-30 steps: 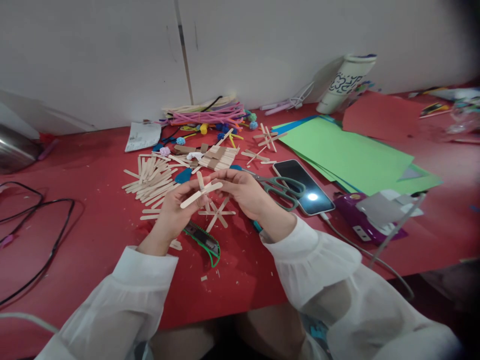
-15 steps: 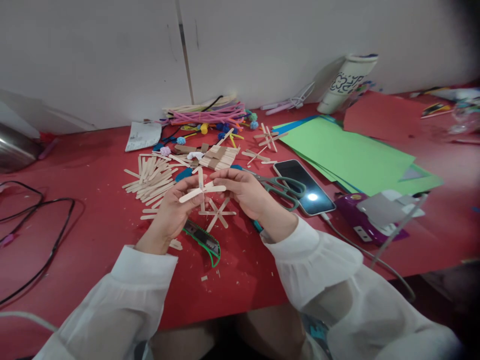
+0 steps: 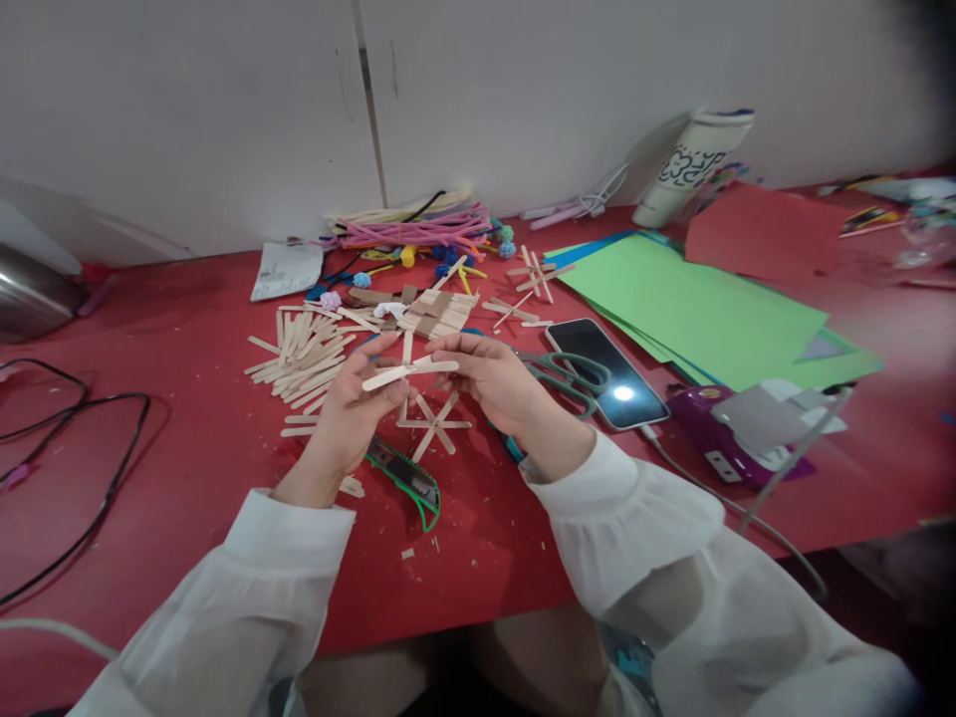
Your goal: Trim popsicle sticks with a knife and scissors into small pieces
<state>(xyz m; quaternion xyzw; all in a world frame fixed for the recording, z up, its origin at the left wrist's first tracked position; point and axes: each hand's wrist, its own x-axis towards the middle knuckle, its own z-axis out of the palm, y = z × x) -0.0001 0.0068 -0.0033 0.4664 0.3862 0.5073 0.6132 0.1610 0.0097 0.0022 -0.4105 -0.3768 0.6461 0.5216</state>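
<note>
Crossed popsicle sticks [image 3: 386, 378] are held up between my two hands above the table. My left hand [image 3: 350, 413] pinches them from the left, thumb beneath. From the right, my right hand [image 3: 485, 373] grips an arm of the sticks between thumb and fingers. Just below lies a star of popsicle sticks [image 3: 435, 425] on the red table. A green utility knife [image 3: 407, 476] rests under my left hand, beside small wood scraps. Behind the left hand sits a pile of loose popsicle sticks [image 3: 299, 349]. Scissors [image 3: 572, 378] with grey-green handles lie beside my right hand.
A phone [image 3: 606, 373] on a cable lies right of the scissors. Further right are green paper sheets [image 3: 702, 299] and a purple power strip [image 3: 709, 433]. Pipe cleaners [image 3: 410, 229] and another stick star [image 3: 534, 274] lie at the back. A tumbler [image 3: 691, 164] leans against the wall.
The held sticks have tilted, so they look flatter, and have shifted slightly right. My right hand has moved a little right with them. Things on the table stay put.
</note>
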